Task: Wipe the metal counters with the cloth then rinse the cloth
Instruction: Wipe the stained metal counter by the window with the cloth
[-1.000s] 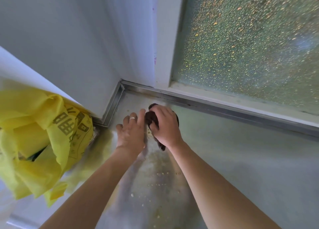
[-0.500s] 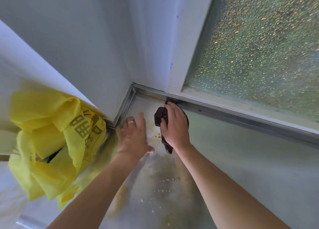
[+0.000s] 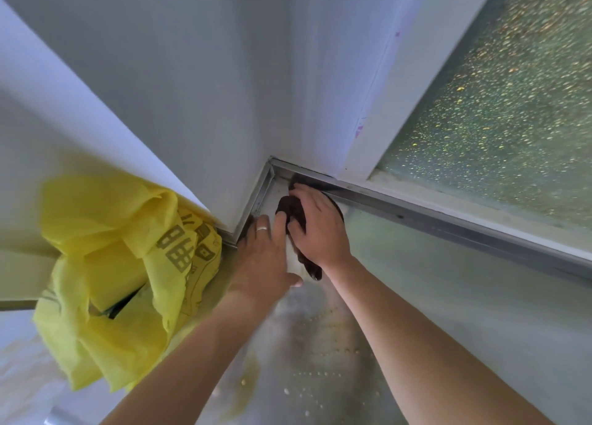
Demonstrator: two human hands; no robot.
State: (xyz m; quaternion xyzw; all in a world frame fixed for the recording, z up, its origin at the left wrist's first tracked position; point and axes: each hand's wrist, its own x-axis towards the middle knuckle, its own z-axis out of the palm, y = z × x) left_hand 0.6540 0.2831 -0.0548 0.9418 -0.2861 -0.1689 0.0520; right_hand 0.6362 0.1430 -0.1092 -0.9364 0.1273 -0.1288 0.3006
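A dark brown cloth lies bunched on the metal counter in the far corner, where the wall meets the window frame. My right hand lies over the cloth and presses it against the counter, fingers reaching the raised metal edge. My left hand, with a ring on one finger, rests flat on the counter just left of the cloth, its index finger touching the cloth's edge. The counter under my forearms is smeared, with small pale droplets.
A crumpled yellow bag with dark printed characters sits on the counter at the left, close to my left hand. A raised metal rim runs along the back under a frosted window. White walls close the corner.
Both hands have slid with the cloth farther into the corner, up to the raised rim. The camera has tilted and moved closer.
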